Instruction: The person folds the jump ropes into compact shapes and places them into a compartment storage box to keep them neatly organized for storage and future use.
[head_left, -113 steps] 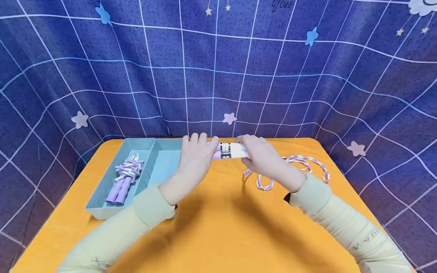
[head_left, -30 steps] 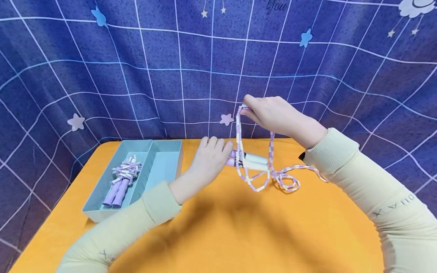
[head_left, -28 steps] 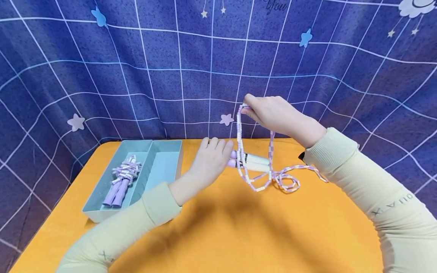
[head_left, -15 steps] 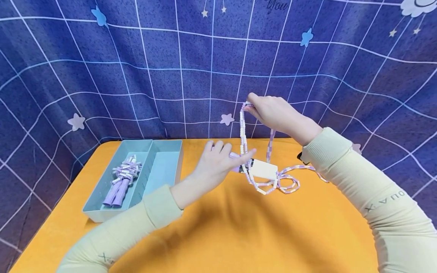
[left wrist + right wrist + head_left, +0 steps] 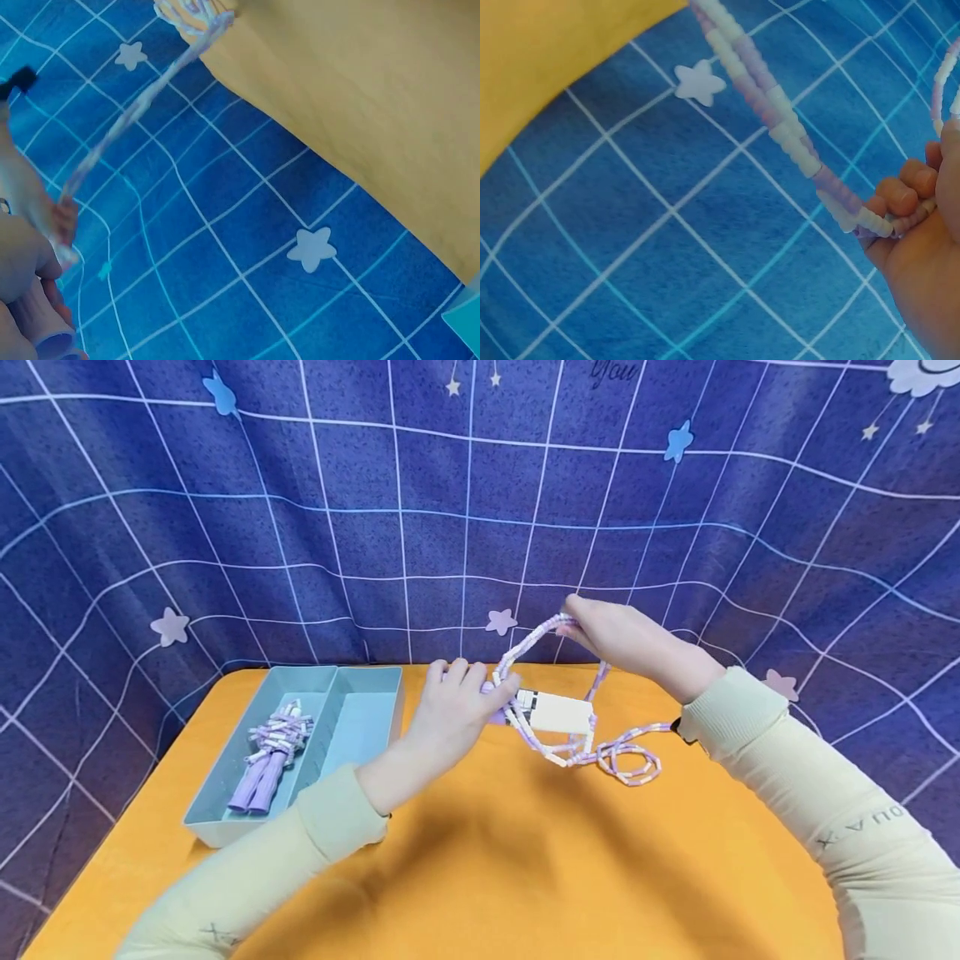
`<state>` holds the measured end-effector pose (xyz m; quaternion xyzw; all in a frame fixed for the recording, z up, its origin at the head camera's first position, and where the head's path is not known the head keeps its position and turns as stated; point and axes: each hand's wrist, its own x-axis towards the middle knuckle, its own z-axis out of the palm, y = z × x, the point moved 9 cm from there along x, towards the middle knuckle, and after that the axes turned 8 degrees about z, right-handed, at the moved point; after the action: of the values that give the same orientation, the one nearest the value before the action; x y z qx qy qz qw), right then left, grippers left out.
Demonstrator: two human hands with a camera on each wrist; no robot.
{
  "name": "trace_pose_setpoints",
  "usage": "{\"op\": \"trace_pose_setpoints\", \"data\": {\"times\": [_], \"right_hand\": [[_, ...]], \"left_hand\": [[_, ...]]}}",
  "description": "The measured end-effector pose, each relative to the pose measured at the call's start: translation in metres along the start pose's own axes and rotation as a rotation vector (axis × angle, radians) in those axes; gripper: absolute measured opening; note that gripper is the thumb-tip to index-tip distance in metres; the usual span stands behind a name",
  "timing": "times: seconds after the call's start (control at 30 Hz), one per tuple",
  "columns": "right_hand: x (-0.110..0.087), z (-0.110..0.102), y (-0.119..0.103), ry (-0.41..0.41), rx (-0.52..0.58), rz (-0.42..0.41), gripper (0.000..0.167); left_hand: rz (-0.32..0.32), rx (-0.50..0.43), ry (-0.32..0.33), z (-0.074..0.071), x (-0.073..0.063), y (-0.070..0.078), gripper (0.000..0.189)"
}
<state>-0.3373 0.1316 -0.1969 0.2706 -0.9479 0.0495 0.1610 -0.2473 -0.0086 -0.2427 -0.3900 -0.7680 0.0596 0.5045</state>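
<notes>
In the head view my left hand grips the two purple-and-white handles of a beaded jump rope, held side by side over the table. Its thumb side touches the purple-and-white beaded cord where it crosses the handles. Up and to the right, my right hand pinches doubled strands of the cord. The right wrist view shows the strands running into the curled fingers. At the lower left of the left wrist view, open purple handle ends stick out of the left hand. Cord hangs below the handles, and part lies looped on the table.
A two-compartment blue-green tray stands left on the orange-covered table. Its left compartment holds another bundled jump rope with purple handles; nothing shows in its right one. A blue grid-patterned curtain hangs behind.
My right hand let go of the handles and lifted the cord. Just now it lowered slightly, slanting the strands toward my left hand. The left thumb side extended, then came down against the cord.
</notes>
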Motion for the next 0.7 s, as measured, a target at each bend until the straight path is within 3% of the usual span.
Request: {"op": "trace_pose_setpoints", "data": {"times": [0.23, 0.37, 0.7], "right_hand": [[-0.019, 0.028, -0.002, -0.013, 0.052, -0.116, 0.010], [-0.030, 0.036, -0.010, 0.015, 0.100, -0.162, 0.015], [-0.050, 0.067, -0.020, -0.027, 0.268, -0.137, 0.011]], "left_hand": [[-0.062, 0.026, -0.036, -0.001, -0.005, -0.018, 0.027], [-0.099, 0.017, -0.035, 0.001, -0.007, -0.026, 0.021], [-0.190, -0.074, -0.004, -0.002, -0.010, -0.044, 0.032]]}}
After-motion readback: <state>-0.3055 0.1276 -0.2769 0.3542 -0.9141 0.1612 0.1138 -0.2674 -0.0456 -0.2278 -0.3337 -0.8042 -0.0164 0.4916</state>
